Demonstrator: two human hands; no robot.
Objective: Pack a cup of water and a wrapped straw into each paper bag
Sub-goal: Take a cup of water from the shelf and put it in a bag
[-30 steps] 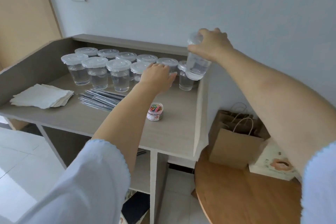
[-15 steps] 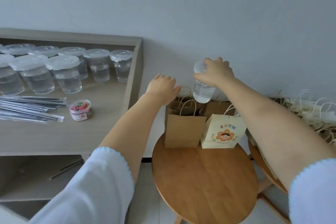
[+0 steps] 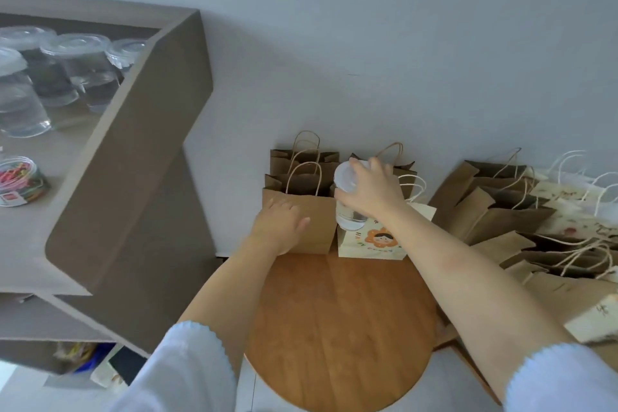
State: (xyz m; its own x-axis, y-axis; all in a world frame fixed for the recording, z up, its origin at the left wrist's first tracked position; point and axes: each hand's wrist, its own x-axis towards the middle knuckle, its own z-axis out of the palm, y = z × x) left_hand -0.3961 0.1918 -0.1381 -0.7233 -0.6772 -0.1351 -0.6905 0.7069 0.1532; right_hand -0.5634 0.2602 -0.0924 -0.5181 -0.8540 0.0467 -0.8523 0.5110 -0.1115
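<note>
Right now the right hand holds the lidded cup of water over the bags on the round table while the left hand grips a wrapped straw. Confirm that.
Not quite. In the head view the left hand holds no straw; it rests with straight fingers on the front of the brown paper bag. The rest stands: the right hand holds the lidded cup of water over the bags on the round table.

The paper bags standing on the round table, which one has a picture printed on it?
The cream bag at front right, below the held cup; it carries a cartoon flower face, while the bags beside and behind it are plain brown.
</note>
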